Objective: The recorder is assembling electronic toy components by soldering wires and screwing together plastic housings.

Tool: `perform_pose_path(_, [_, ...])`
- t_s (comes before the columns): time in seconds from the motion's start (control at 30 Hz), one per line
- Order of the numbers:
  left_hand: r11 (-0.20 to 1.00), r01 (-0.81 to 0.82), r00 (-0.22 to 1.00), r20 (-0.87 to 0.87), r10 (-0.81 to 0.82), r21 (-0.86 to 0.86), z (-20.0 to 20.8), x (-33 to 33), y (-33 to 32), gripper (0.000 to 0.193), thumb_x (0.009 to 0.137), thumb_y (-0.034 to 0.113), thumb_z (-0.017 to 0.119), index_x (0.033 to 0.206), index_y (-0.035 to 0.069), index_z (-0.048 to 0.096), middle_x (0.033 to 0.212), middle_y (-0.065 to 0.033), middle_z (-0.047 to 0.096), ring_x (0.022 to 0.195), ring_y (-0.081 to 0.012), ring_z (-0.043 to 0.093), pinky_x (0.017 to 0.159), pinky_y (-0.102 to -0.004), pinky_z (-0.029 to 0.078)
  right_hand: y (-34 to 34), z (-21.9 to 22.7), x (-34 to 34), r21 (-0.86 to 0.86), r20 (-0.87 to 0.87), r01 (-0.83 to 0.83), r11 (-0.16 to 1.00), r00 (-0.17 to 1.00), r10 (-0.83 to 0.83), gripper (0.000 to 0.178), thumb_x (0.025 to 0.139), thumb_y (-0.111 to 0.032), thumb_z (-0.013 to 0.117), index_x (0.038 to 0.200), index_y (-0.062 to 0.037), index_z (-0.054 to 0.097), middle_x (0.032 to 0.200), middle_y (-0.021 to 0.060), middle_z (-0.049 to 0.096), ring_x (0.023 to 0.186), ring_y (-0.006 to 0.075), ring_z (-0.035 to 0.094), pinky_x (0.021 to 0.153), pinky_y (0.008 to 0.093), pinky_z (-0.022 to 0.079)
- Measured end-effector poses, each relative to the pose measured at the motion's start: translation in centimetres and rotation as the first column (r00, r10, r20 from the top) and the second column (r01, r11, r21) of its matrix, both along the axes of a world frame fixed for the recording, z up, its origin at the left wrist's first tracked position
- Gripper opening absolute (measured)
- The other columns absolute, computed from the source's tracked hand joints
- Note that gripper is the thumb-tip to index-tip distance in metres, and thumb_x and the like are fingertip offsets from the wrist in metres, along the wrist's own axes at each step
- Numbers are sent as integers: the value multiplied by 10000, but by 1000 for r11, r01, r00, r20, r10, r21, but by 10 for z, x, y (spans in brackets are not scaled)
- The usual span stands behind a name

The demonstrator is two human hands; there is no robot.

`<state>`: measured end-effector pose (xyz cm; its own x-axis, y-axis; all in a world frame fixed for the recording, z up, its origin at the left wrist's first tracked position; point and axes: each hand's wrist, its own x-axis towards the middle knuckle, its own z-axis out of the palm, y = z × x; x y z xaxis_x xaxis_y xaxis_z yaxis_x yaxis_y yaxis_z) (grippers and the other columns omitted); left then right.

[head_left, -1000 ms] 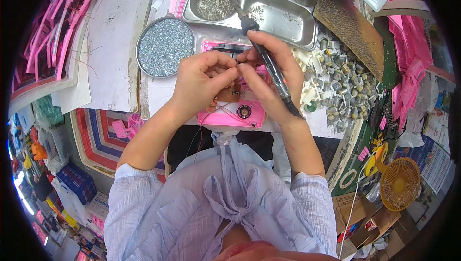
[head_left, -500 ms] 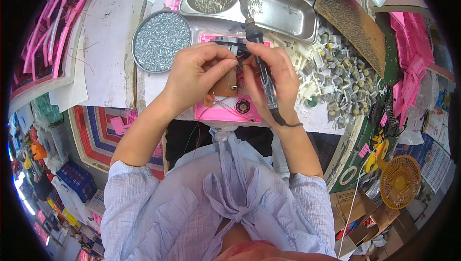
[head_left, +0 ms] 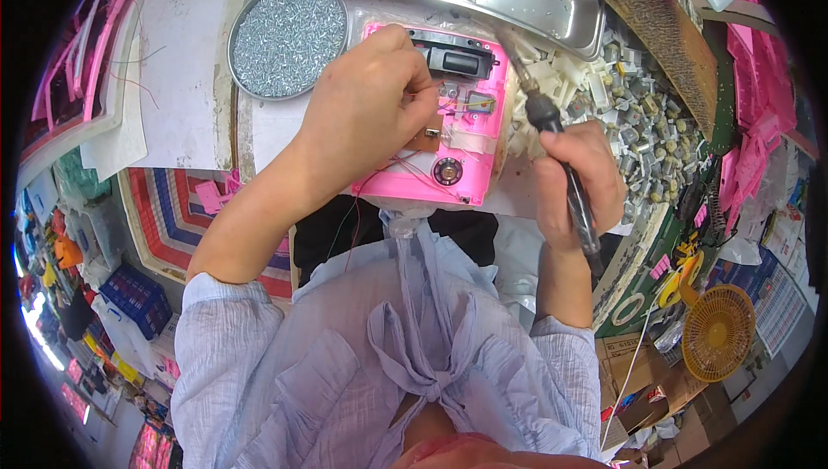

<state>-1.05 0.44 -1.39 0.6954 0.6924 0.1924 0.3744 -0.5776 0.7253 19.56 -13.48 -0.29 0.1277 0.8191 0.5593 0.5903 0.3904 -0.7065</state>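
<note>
You appear mid-wiring at the pink case [head_left: 476,178].
Left hand [head_left: 371,94] pinched together, on what I cannot tell; right hand [head_left: 586,180] clamps the soldering iron [head_left: 542,113]. Next calls for steady aim.

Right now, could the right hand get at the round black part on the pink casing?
Probably yes: nothing visible blocks the way from the right hand to the round black part, though that hand holds a soldering iron.

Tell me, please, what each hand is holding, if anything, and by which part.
The right hand holds the soldering iron by its black handle; whether the left hand, over the pink housing, holds anything cannot be told.
</note>
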Motion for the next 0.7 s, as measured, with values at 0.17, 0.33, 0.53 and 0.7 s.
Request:
perform_pose_path(0.17, [997,-2,999,45,5,-79,-2,-7,4,117,840,26,751,812,-18,646,795,-59,538,637,-139,536,556,-277,424,-12,6,0,-70,-65,-86,994,995,81,252,837,-39,758,1069,10,673,744,109,658,594,255,589,546,339,458])
perform_pose_path(0.33, [994,-20,999,25,23,-110,-1,-7,5,91,785,90,752,785,26,687,826,-104,621,741,-290,642,660,-392,517,-11,1,1,-51,6,-107,993,994,107,212,829,-60,754,1017,11,687,685,95,644,561,243,586,517,333,450])
perform_pose_path(0.53, [991,-26,998,58,34,-128,-3,-6,5,94,782,90,753,790,26,684,824,-94,615,728,-270,638,649,-373,515,-8,-2,-2,-41,27,-101,994,994,102,191,825,-69,763,989,1,693,683,89,644,551,239,580,510,328,451])
perform_pose_path(0.7, [993,-34,997,58,41,-115,-3,-5,4,103,784,91,755,786,23,677,816,-95,608,716,-265,628,641,-370,512,-5,-3,-1,-30,50,-114,993,992,115,208,823,-60,767,1007,-2,689,678,85,637,545,238,573,506,327,446])
